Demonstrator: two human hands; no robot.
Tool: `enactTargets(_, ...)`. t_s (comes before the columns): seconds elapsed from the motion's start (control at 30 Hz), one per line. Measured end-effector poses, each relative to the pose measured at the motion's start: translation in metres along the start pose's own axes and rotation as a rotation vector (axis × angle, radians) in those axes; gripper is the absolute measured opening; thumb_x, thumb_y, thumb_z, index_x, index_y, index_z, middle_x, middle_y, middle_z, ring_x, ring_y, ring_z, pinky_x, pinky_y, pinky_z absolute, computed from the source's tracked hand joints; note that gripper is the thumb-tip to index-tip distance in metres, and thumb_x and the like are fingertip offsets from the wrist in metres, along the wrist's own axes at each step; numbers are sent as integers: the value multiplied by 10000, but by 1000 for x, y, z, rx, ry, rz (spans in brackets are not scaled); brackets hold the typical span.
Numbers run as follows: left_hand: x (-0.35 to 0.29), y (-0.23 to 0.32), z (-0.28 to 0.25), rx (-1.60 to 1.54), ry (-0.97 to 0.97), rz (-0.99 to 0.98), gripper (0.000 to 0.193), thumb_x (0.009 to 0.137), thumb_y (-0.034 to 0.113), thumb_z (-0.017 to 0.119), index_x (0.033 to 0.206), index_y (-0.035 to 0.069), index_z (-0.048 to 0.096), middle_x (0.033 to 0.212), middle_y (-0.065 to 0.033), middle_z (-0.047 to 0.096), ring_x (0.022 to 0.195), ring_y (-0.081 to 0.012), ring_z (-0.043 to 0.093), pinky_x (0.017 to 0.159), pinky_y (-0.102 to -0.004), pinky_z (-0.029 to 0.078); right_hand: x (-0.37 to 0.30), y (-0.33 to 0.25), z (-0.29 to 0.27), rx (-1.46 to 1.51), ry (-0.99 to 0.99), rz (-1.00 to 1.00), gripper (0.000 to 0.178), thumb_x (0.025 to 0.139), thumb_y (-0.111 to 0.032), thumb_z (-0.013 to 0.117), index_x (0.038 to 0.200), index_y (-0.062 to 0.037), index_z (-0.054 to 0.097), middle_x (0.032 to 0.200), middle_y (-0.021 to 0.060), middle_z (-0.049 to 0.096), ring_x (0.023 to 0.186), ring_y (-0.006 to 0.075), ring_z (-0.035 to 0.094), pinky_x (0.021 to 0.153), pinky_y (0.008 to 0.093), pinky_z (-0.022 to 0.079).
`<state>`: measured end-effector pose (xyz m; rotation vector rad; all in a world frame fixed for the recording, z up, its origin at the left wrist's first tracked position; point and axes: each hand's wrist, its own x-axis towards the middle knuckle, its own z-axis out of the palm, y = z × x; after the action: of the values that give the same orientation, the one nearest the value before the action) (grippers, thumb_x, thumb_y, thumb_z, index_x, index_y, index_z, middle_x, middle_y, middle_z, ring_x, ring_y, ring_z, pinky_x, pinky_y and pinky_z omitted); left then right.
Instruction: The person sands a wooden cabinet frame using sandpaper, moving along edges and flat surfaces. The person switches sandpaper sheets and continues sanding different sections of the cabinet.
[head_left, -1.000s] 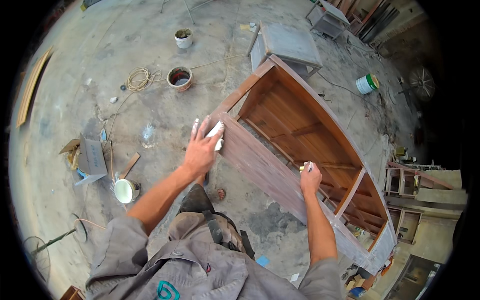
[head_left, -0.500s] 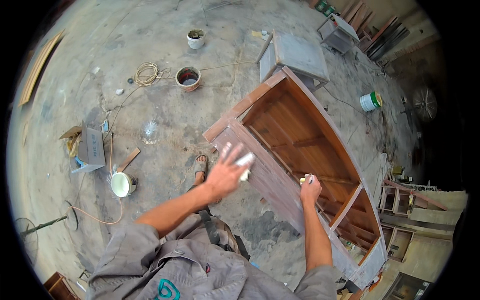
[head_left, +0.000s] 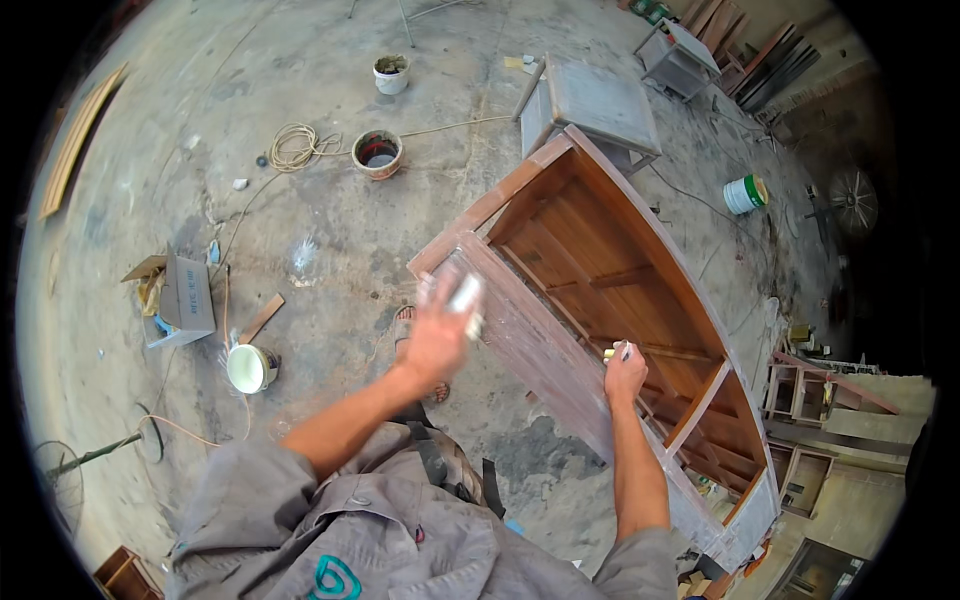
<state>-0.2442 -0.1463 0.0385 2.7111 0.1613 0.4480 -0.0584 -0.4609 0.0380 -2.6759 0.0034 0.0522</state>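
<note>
A large wooden cabinet frame (head_left: 693, 428) lies tilted in front of me, its inside reddish brown and its side panel (head_left: 535, 345) filmed with whitish dust. My left hand (head_left: 440, 335) is over the upper left end of that panel, smeared by motion. It holds a white wad (head_left: 466, 294), whose material I cannot make out. Farther right, my right hand (head_left: 625, 375) is closed at the panel's inner edge, beside the cabinet's opening. From its fingers sticks a small yellow-and-white piece (head_left: 609, 355), mostly hidden.
Beyond the cabinet stands a grey table-like piece (head_left: 600, 105). A dark-filled bucket (head_left: 378, 170) and coiled rope (head_left: 293, 147) are on the concrete floor. To my left are an opened carton (head_left: 192, 290), a white bucket (head_left: 246, 370) and a wood offcut (head_left: 262, 318). A green-and-white pail (head_left: 742, 196) is at right.
My left hand has swept a little left with the white wad, toward the panel's end. My right hand has hardly moved. The view has shifted slightly.
</note>
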Motion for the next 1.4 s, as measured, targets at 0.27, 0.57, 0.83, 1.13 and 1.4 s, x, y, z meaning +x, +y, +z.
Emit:
enactTargets(0.27, 9, -17, -13, -10, 81, -60, 605, 860, 62, 624, 1462, 79, 565, 1451, -143, 595, 1491, -422, 356, 1234, -644, 213, 1, -1, 1, 35, 4, 20, 292, 989, -268, 586, 1003, -2, 706, 940, 280, 712, 932, 498, 673, 799, 555, 506)
enactTargets(0.57, -16, -37, 7, -107, 51, -107, 660, 828, 80, 678, 1473, 54, 542, 1372, -131, 643, 1534, -404, 299, 1243, -642, 187, 5, 7, 4, 45, 3, 23, 303, 991, -286, 584, 1002, -13, 713, 942, 275, 716, 929, 495, 674, 805, 550, 511)
enactTargets(0.83, -14, -30, -30, -5, 30, 7, 709, 778, 69, 668, 1476, 68, 547, 1358, -165, 660, 1503, -412, 342, 1240, -648, 190, 2, 2, 1, 19, 33, -32, 314, 995, -286, 582, 989, 1, 708, 916, 283, 715, 905, 498, 680, 801, 560, 512)
enactTargets(1.13, -12, -31, -43, -43, 21, -46, 695, 818, 111, 705, 1492, 99, 533, 1303, -137, 693, 1507, -367, 353, 1244, -639, 191, -1, -2, -1, -1, 32, 9, 310, 995, -286, 585, 986, 1, 701, 928, 269, 719, 920, 497, 674, 816, 558, 507)
enactTargets(1.4, -23, -10, -28, -56, -95, 51, 684, 812, 61, 652, 1487, 85, 540, 1425, -127, 624, 1525, -376, 336, 1239, -642, 199, 2, 9, 5, 17, 38, 15, 303, 990, -283, 589, 986, -2, 700, 922, 268, 717, 914, 498, 670, 809, 556, 507)
